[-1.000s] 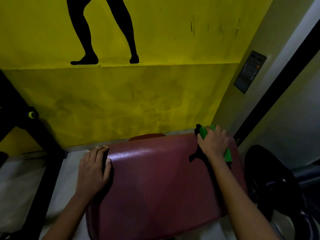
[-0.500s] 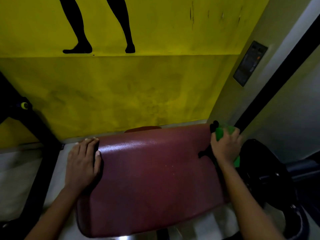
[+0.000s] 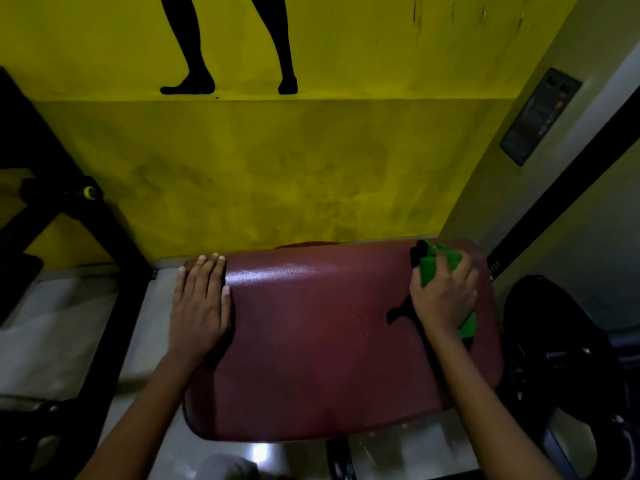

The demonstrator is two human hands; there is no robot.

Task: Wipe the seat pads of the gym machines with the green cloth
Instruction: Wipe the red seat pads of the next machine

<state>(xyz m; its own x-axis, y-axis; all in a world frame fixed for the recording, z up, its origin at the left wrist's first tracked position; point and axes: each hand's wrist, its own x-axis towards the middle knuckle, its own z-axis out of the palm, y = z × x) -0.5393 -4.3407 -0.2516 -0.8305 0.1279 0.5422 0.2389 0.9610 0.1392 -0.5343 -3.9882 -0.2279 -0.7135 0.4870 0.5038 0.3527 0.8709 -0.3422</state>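
Cloth at the seat pad's far right corner

Seat pad [image 3: 329, 344], dark red and glossy, serves as the landmark. Its far edge runs just in front of the yellow wall [image 3: 277, 174]; a pale strip of floor [image 3: 62, 327] lies open to its left, bounded further left by a black machine frame [image 3: 114, 306]. To the pad's right a black round weight plate [image 3: 561, 358] stands close, leaving little room on that side. The pad's near edge curves down above a bright patch of floor.

Left hand [image 3: 201, 303] lies flat on the pad's far left edge, fingers straight and together, pointing at the wall. Right hand [image 3: 445, 292] sits on the pad's far right corner, fingers curled over the green cloth [image 3: 433, 268], gripping it against the surface.

Against the frame half a second ago, the right hand and cloth sit further in from the pad's right edge, no longer hanging over it. The left hand keeps its place on the left edge.

The cloth is bright green and bunched; folds show beyond the fingertips and a flap sticks out under the heel of the hand. A dark piece [image 3: 417, 252] shows at its far end, and I cannot tell what it is. The pad's centre is bare, with a sheen near the left hand.
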